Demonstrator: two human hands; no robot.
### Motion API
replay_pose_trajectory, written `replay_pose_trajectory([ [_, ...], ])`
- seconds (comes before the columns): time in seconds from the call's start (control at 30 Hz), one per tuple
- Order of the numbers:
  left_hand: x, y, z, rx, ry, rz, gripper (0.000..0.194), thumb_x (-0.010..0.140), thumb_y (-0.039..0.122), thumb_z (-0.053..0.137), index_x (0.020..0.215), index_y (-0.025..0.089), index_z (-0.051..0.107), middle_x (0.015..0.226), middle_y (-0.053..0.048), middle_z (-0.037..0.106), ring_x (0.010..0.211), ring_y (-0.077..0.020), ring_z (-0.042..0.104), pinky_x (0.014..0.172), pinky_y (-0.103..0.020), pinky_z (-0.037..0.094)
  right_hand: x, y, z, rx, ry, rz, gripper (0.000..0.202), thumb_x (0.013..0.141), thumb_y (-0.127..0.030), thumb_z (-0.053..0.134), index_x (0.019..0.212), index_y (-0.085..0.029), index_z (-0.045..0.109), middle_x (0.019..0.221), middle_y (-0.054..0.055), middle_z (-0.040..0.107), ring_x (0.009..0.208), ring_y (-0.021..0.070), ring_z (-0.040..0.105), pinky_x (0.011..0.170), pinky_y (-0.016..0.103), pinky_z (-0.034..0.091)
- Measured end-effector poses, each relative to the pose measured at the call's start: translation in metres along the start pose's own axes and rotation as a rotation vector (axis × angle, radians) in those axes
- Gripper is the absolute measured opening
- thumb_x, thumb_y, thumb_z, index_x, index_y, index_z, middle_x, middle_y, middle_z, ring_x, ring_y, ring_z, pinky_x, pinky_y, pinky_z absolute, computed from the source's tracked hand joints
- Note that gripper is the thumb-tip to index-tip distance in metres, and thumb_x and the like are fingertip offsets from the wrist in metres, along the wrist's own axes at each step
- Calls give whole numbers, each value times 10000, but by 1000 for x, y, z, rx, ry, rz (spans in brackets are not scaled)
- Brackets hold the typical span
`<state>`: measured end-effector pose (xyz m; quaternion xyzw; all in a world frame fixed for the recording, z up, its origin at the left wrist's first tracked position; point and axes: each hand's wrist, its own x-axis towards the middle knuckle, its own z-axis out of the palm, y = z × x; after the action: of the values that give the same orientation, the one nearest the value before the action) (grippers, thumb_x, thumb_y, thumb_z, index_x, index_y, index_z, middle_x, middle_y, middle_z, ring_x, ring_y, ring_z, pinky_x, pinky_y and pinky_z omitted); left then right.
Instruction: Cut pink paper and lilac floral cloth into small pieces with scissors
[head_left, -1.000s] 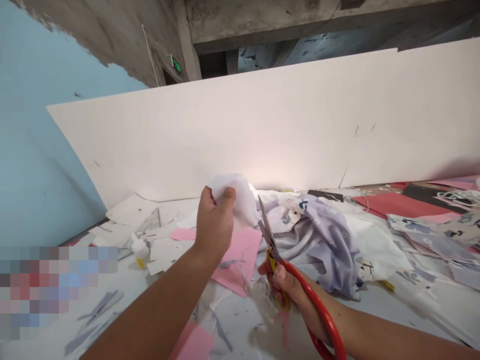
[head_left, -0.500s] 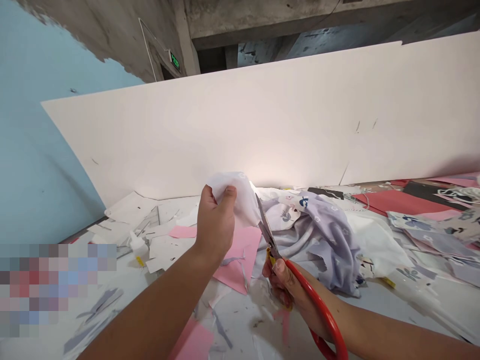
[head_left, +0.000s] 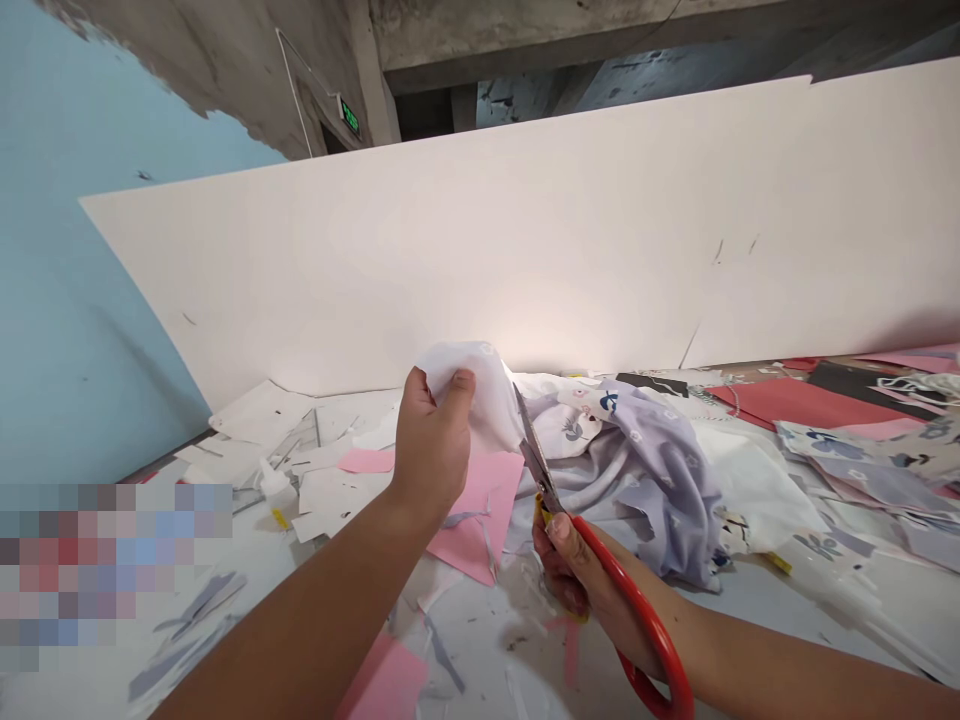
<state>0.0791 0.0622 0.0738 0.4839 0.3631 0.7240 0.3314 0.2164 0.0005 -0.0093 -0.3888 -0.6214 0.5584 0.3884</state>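
My left hand [head_left: 433, 435] is closed on a pale piece of fabric [head_left: 491, 395], pinching it between thumb and fingers above the table. In my right hand [head_left: 574, 565] is a pair of red-handled scissors [head_left: 634, 605], its blades pointing up along the fabric's right edge. The blades look nearly closed against the cloth. Behind the scissors lies a crumpled lavender cloth [head_left: 667, 450] with floral prints. Below my left hand is a pink sheet [head_left: 480, 555] with thin fabric scraps on it.
A white board [head_left: 450, 250] stands along the table's back. A small glue bottle [head_left: 277, 490] and white paper pieces [head_left: 262, 412] lie to the left. Red sheets [head_left: 787, 400] and printed fabric pieces [head_left: 840, 445] are at the right. Another pink sheet [head_left: 386, 680] sits in front.
The scissor blades have come slightly closer together, and the right hand's fingers have drawn in around the handle. My left hand and the fabric stay almost where they were.
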Motion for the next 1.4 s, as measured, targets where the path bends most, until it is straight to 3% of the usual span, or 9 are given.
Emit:
replay_pose_trajectory([
  [0.2,0,-1,0,-13,-8,-1,195,724,322,597,873,209,538,827,8,610,749,-113,568,697,-234,427,-1,-2,1,97,4,61,490,755,-690,299,677,-209,345,536,-78,252,481,84,225,470,238,230],
  [1.1,0,-1,-1,-45,-2,-44,176,718,319,606,833,208,533,776,25,598,716,-103,560,660,-225,415,-4,-2,2,-12,24,52,471,815,-618,284,591,-203,300,493,-79,272,445,66,220,419,214,234],
  [1.4,3,-3,0,-83,-2,-31,164,721,295,602,843,206,535,777,28,602,718,-95,560,694,-226,413,-3,-4,1,10,20,76,493,767,-665,322,579,-210,297,478,-84,280,429,65,233,419,222,244],
])
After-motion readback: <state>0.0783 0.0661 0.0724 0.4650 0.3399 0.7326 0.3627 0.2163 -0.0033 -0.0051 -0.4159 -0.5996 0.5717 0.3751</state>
